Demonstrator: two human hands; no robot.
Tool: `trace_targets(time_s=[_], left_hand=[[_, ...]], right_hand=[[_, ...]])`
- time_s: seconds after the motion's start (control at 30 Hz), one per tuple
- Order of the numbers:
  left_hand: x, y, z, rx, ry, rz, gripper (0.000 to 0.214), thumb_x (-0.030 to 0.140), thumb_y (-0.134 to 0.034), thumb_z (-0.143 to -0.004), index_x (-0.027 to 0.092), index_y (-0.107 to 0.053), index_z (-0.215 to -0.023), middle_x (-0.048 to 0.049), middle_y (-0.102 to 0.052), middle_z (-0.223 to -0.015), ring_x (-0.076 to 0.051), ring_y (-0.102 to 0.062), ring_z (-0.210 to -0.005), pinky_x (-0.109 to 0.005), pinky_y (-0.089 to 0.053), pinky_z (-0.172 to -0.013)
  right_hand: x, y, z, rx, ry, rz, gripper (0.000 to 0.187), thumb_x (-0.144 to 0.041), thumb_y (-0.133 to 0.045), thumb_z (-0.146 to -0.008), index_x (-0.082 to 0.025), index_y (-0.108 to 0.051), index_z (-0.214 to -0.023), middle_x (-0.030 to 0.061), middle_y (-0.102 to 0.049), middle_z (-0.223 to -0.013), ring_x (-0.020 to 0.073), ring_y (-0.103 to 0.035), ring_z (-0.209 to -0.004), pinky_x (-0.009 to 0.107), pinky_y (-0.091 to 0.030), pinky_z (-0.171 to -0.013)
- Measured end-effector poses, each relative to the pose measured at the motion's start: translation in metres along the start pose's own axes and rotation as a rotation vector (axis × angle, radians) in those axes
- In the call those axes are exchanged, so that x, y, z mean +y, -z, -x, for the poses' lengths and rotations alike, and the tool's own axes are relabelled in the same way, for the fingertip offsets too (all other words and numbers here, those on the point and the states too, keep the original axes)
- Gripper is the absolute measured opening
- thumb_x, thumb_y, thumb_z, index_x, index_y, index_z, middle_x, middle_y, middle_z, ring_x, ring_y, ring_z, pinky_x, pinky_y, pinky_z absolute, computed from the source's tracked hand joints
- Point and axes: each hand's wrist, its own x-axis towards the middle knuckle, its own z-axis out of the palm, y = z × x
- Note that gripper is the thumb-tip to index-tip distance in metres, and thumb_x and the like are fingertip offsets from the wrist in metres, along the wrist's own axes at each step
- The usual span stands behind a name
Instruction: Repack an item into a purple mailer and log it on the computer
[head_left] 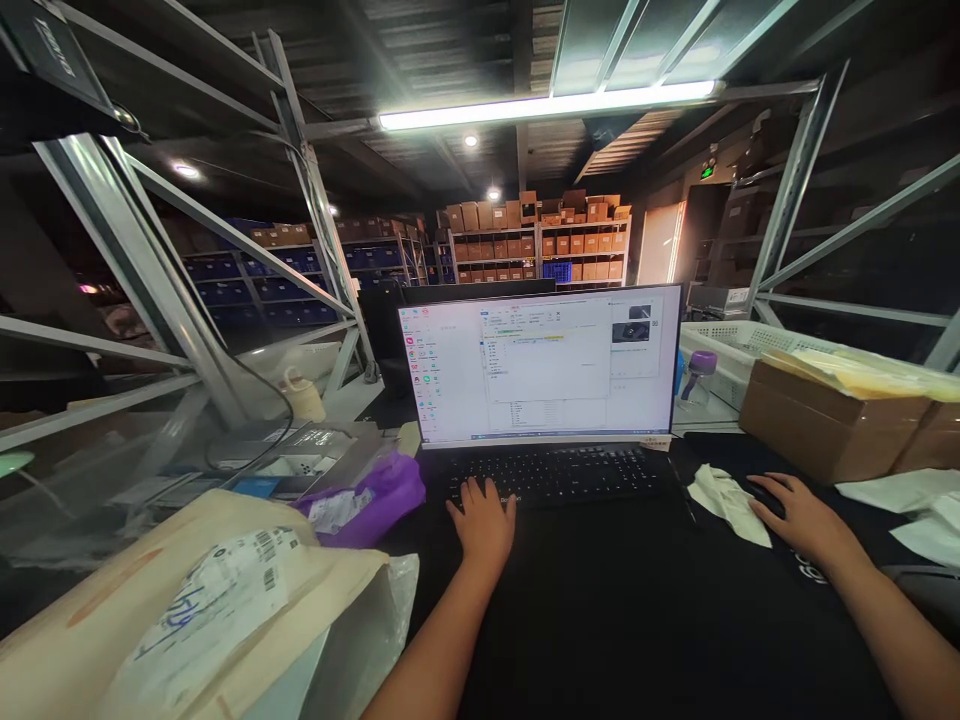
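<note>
My left hand (484, 522) rests flat on the lower left part of a black keyboard (570, 470), fingers spread over the keys. My right hand (796, 515) lies curved over a dark mouse on the black desk mat (615, 600), right of the keyboard. A crumpled white tissue (726, 500) lies just left of that hand. A lit monitor (540, 365) with open windows stands behind the keyboard.
A beige mailer with a shipping label (202, 600) and a purple parcel (367, 495) lie at the left. A brown cardboard box (825, 420) and a white basket (739, 345) sit at the right, with a purple-capped bottle (699, 375). Metal shelving frames both sides.
</note>
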Motion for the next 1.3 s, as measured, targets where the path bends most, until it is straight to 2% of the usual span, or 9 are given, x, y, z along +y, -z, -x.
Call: trace_targets(time_s=[0.2,0.43,0.6,0.73,0.9,1.07,1.17,1.3], left_hand=[[0.000,0.000,0.000,-0.010,0.003,-0.012,0.056,0.045,-0.040,-0.103,0.011,-0.055,-0.146,-0.0252,-0.050,-0.154,-0.040,-0.042,-0.147,-0.068,-0.034,-0.117],[-0.001,0.000,0.000,-0.007,0.003,-0.008,0.056,0.044,-0.040,-0.103,0.011,-0.055,-0.146,-0.0250,-0.049,-0.154,-0.039,-0.042,-0.146,-0.068,-0.033,-0.117],[0.000,0.001,0.000,0.005,-0.005,-0.011,0.055,0.043,-0.041,-0.102,0.010,-0.057,-0.144,-0.0265,-0.050,-0.153,-0.040,-0.044,-0.145,-0.069,-0.034,-0.116],[0.000,0.001,-0.001,0.019,-0.010,-0.023,0.056,0.043,-0.042,-0.101,0.009,-0.057,-0.143,-0.0272,-0.051,-0.152,-0.040,-0.045,-0.144,-0.069,-0.034,-0.115],[0.000,0.002,-0.001,0.017,-0.015,-0.023,0.055,0.042,-0.042,-0.102,0.009,-0.057,-0.143,-0.0272,-0.051,-0.152,-0.040,-0.045,-0.144,-0.068,-0.035,-0.115],[-0.001,0.000,-0.002,0.024,-0.022,-0.012,0.053,0.042,-0.039,-0.103,0.010,-0.058,-0.141,-0.0264,-0.052,-0.150,-0.040,-0.045,-0.143,-0.069,-0.037,-0.113],[-0.002,-0.003,-0.003,0.047,-0.031,-0.012,0.052,0.041,-0.038,-0.103,0.010,-0.059,-0.139,-0.0261,-0.053,-0.149,-0.039,-0.046,-0.142,-0.070,-0.037,-0.113],[-0.003,-0.004,-0.003,0.059,-0.040,-0.020,0.052,0.041,-0.038,-0.103,0.009,-0.059,-0.138,-0.0267,-0.054,-0.148,-0.040,-0.047,-0.141,-0.070,-0.038,-0.111]], right_hand=[[-0.001,-0.002,-0.001,0.048,0.030,0.008,0.064,-0.064,-0.038,-0.089,-0.026,-0.071,-0.129,0.0144,-0.058,-0.140,0.0335,-0.066,-0.115,0.048,-0.059,-0.089],[0.002,-0.002,-0.001,0.033,0.022,0.004,0.065,-0.064,-0.040,-0.088,-0.024,-0.066,-0.133,0.0145,-0.058,-0.141,0.0331,-0.065,-0.117,0.048,-0.058,-0.093],[0.000,-0.001,-0.001,0.067,-0.007,0.004,0.064,-0.055,-0.043,-0.084,-0.018,-0.065,-0.131,0.0163,-0.062,-0.133,0.0347,-0.062,-0.120,0.050,-0.053,-0.102],[-0.005,0.000,-0.001,0.106,-0.039,-0.013,0.061,-0.050,-0.044,-0.081,-0.017,-0.065,-0.128,0.0173,-0.063,-0.131,0.0351,-0.061,-0.123,0.047,-0.051,-0.106],[-0.009,0.004,-0.001,0.128,-0.074,-0.008,0.061,-0.050,-0.044,-0.081,-0.016,-0.065,-0.128,0.0182,-0.063,-0.128,0.0342,-0.063,-0.118,0.047,-0.053,-0.102],[-0.019,0.018,0.004,0.060,-0.114,0.070,0.059,-0.050,-0.044,-0.086,-0.020,-0.063,-0.132,0.0139,-0.062,-0.133,0.0302,-0.066,-0.107,0.046,-0.056,-0.092],[-0.026,0.025,0.007,0.026,-0.138,0.107,0.055,-0.048,-0.043,-0.089,-0.023,-0.063,-0.133,0.0122,-0.061,-0.136,0.0287,-0.066,-0.108,0.044,-0.055,-0.092],[-0.027,0.025,0.008,0.017,-0.132,0.115,0.052,-0.046,-0.043,-0.091,-0.024,-0.063,-0.132,0.0121,-0.058,-0.138,0.0279,-0.065,-0.111,0.043,-0.054,-0.094]])
